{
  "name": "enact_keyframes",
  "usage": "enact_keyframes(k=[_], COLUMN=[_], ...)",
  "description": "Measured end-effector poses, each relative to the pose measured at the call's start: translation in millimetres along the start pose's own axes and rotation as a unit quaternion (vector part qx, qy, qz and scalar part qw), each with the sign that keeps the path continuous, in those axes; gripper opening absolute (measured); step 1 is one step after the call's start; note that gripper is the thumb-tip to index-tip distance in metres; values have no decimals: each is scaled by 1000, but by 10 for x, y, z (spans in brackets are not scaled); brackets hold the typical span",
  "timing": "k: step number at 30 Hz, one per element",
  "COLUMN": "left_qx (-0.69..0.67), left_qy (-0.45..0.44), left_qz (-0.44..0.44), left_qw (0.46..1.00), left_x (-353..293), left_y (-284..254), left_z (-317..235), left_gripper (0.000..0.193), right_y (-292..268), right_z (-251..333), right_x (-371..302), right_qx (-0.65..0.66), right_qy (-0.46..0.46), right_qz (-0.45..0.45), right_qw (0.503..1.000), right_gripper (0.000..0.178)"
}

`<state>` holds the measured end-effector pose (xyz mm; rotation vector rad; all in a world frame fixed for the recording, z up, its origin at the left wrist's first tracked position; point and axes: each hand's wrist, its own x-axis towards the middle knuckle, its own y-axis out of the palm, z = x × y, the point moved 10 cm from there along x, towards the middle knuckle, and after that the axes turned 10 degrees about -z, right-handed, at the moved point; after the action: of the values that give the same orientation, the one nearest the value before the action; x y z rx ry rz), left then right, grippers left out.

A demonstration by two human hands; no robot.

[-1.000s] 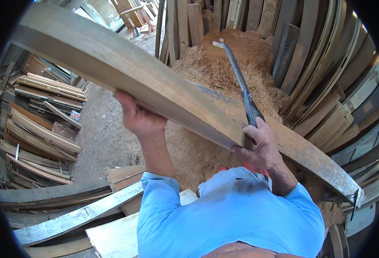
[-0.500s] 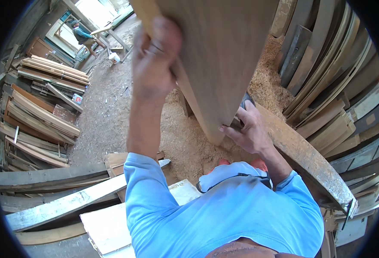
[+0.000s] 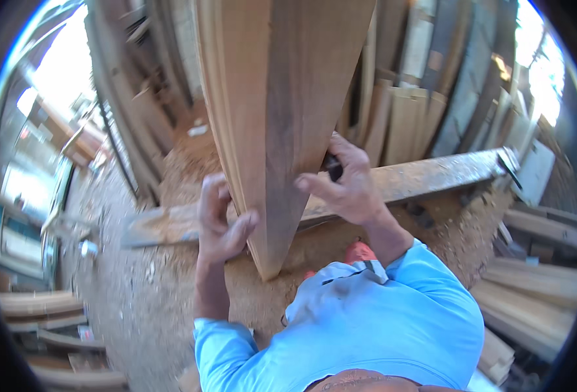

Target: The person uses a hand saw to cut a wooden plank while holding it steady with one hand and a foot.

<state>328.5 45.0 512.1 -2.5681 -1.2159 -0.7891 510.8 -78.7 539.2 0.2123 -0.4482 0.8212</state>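
A long, thick wooden board (image 3: 288, 117) stands on end before me, its lower end tapering near my feet. It has pale layered edges and a darker brown face. My left hand (image 3: 218, 225) is closed round its left edge, with the thumb toward me. On the opposite side, my right hand (image 3: 354, 186) grips the right edge, its thumb laid on the face and its other fingers partly hidden behind. A small dark object (image 3: 333, 167) shows between that hand's thumb and fingers; what it is I cannot make out.
Behind the board a heavy, worn timber beam (image 3: 425, 185) lies across the sawdust-strewn ground (image 3: 151, 287). Tall planks (image 3: 406, 124) lean along the far side. Stacked lumber (image 3: 533, 304) lies at the right and more curved pieces (image 3: 43, 304) at the lower left.
My view has swung toward the right, and the board stands more upright. My left hand has come down from high on the board to its lower left edge. The right hand stays at the right edge.
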Motion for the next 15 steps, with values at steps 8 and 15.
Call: enact_keyframes(k=[8, 15], left_qx=[105, 179], left_qy=[-293, -214], left_qz=[205, 264], left_qw=[928, 923], left_x=[-1961, -2270], left_y=[-63, 534], left_z=[2547, 3455], left_gripper=[71, 47], right_y=[-1037, -1940], right_z=[-211, -402], right_x=[-404, -906], right_qx=[31, -17], right_qy=[40, 15], right_qz=[-124, -257], right_qw=[991, 966], right_gripper=[58, 52])
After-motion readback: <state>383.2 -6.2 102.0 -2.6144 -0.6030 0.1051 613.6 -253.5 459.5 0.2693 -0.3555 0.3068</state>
